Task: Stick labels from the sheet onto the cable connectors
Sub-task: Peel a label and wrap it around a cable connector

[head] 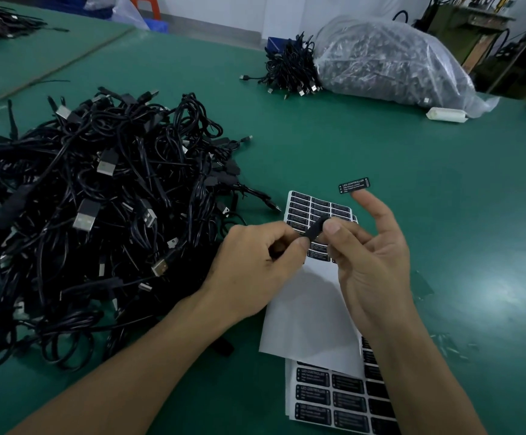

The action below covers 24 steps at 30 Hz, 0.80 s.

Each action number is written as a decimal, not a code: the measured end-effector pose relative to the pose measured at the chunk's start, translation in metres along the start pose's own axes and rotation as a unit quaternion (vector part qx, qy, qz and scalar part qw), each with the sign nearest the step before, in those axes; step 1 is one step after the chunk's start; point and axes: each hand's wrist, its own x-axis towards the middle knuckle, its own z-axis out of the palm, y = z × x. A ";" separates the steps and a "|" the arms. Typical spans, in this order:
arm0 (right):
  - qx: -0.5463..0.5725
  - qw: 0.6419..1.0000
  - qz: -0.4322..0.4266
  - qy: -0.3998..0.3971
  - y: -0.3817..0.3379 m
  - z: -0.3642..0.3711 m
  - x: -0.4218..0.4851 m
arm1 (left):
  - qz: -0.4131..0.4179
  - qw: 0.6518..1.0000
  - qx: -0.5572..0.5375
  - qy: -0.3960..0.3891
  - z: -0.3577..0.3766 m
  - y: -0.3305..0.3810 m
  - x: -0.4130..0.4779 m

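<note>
Between left hand (255, 265) and right hand (373, 265), connector (315, 231)

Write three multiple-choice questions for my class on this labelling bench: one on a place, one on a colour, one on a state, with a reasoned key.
1. Where is the peeled label?
A. On a fingertip of the right hand.
B. Back on its sheet.
C. On the cable heap.

2. What colour is the table top?
A. Grey.
B. Green.
C. Brown.

3. How is the black connector held?
A. Lying loose.
B. Pinched between the left hand and the right hand.
C. Hanging from the heap.

Key: 1 A, it sticks up from a raised fingertip; 2 B, the surface is green; 3 B, fingers of both hands close on it.
</note>
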 end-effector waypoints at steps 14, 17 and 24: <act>-0.007 0.999 0.044 -0.003 0.003 0.006 -0.004 | -0.041 0.997 -0.061 0.012 -0.001 -0.001 0.003; -0.024 0.999 0.034 0.002 0.004 0.006 -0.004 | -0.039 0.997 -0.073 -0.001 0.000 0.000 0.003; -0.058 0.998 0.017 0.001 0.006 0.005 -0.003 | -0.035 0.992 -0.121 -0.026 -0.001 -0.001 0.001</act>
